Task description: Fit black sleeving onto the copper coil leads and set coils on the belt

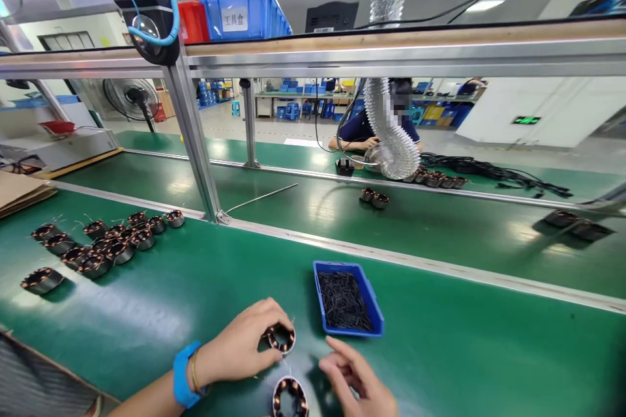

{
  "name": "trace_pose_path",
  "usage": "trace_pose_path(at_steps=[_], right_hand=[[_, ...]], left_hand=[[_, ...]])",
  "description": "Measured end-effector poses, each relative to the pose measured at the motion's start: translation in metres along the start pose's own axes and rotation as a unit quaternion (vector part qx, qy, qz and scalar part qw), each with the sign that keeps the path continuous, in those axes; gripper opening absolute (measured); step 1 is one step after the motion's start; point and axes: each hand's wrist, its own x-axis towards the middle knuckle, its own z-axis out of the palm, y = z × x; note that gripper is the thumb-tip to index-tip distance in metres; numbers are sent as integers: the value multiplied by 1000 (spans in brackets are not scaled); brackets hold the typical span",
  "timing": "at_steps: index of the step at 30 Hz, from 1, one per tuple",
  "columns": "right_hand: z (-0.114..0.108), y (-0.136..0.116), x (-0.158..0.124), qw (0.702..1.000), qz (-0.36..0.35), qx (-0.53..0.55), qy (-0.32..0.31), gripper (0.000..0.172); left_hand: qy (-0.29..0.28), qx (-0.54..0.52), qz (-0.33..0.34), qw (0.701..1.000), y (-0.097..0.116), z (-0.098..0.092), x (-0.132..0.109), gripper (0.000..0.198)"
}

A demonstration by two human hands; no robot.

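A worker's left hand (239,342) is gripping a copper-wound stator (281,337) above the green bench (195,287), while the right hand (359,381), half open and holding nothing, is hovering beside a second stator (290,397) near a blue tray (374,313).

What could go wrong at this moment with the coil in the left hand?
The left hand pinches the coil only at its edge, so it might slip onto the second coil lying just below. Its thin wire ends could bend or snag. The right hand, close by, might knock the blue tray.
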Motion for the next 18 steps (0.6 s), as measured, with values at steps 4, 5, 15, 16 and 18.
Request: trace_pose_path(at_steps=[4, 5, 15, 16, 18], right_hand=[[0, 2, 13, 998, 21, -25, -54, 48], [1, 2, 14, 998, 22, -31, -53, 47], [12, -11, 14, 994, -71, -81, 12, 37], [12, -10, 14, 992, -87, -89, 8, 33], [13, -10, 14, 987, -123, -102, 11, 26]], left_hand=[[-85, -55, 94, 990, -5, -6, 4, 41], [-92, -60, 93, 990, -6, -7, 4, 40], [-156, -113, 87, 977, -9, -10, 9, 32], [-156, -112, 86, 978, -9, -10, 9, 32], [-154, -110, 88, 978, -10, -10, 9, 33]])
